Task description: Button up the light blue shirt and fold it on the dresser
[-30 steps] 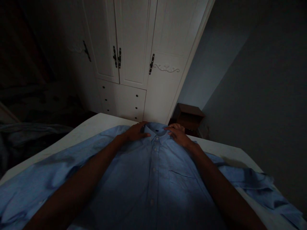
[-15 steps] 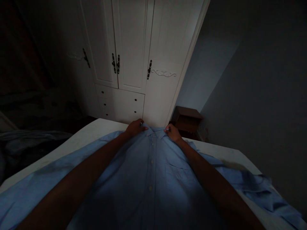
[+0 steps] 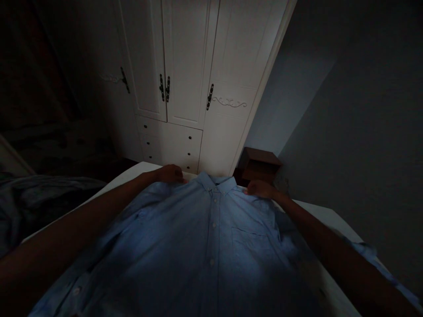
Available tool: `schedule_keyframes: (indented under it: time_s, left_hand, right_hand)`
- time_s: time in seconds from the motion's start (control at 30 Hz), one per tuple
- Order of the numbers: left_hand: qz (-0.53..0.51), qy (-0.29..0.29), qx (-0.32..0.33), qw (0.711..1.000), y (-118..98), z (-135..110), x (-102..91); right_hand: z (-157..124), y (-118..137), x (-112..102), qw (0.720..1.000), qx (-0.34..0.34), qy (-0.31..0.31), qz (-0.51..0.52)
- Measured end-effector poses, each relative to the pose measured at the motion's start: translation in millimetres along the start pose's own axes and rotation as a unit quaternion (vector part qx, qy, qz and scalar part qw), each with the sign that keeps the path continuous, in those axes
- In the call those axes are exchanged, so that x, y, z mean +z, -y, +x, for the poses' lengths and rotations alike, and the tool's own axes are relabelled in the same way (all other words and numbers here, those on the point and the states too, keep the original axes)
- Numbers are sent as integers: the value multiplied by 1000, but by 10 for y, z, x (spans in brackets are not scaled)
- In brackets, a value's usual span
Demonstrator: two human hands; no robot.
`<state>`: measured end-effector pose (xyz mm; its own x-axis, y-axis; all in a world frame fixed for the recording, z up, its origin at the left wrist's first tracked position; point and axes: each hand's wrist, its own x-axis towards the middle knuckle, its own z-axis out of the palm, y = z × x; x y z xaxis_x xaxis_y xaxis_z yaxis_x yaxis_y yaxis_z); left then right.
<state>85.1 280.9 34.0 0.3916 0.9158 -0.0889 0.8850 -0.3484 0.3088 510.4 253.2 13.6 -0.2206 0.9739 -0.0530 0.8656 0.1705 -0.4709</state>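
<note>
A light blue button-up shirt [image 3: 211, 246] lies face up on a white table [image 3: 317, 211], collar at the far end, chest pocket on its right half. My left hand [image 3: 170, 173] grips the shirt's shoulder just left of the collar, fingers curled over the fabric edge. My right hand [image 3: 261, 189] does the same at the shoulder right of the collar. Both forearms stretch out along the sides of the shirt. The room is dim.
A white wardrobe [image 3: 188, 79] with dark handles and small drawers stands straight ahead beyond the table. A brown bedside cabinet [image 3: 259, 163] sits beside it on the right. Dark bedding [image 3: 39, 198] lies to the left. A grey wall fills the right side.
Both hands have moved outward from the collar to the shoulders of the shirt. The sleeves that lay spread out are now drawn in, and the shirt sits higher toward the far edge.
</note>
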Motion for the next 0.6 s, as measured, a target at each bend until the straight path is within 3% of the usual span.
schedule_keyframes:
  time_s: [0.1, 0.23, 0.43, 0.6]
  left_hand:
    - [-10, 33, 24, 999, 88, -113, -16]
    - [24, -2, 28, 999, 120, -134, 42]
    - [65, -72, -34, 995, 152, -74, 68]
    - [106, -112, -108, 982, 29, -6, 101]
  right_hand:
    - [-163, -153, -93, 999, -6, 39, 3]
    - [-260, -237, -81, 1000, -13, 23, 4]
    - [-284, -281, -82, 999, 0, -33, 4]
    - [-211, -291, 17, 998, 28, -53, -24]
